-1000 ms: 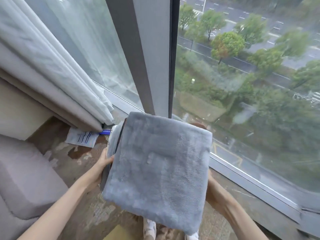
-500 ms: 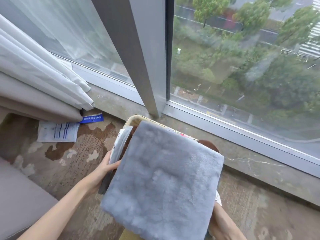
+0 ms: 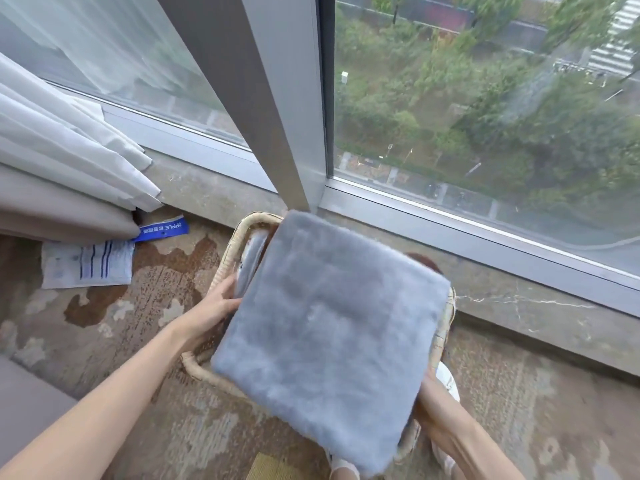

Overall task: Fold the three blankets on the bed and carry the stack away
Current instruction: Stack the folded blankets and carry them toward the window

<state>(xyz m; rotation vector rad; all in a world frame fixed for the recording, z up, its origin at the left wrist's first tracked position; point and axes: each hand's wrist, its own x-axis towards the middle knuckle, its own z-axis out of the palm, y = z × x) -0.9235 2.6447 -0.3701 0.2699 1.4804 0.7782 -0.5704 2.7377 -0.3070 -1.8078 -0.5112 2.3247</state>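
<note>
A blanket stack [image 3: 329,334] hangs above the basket [image 3: 239,233]: left hand [image 3: 214,306] clasps its side, right hand [image 3: 427,415] grip hidden; best lowered level.

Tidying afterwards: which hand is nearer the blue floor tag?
Left. The left hand holds the blanket stack on the side nearest the blue tag; the right hand is under its far side.

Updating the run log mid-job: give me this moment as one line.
stage: blanket stack held over wicker basket | left hand: holds stack's left side | right hand: under right edge, fingers hidden | place: beside window
</note>
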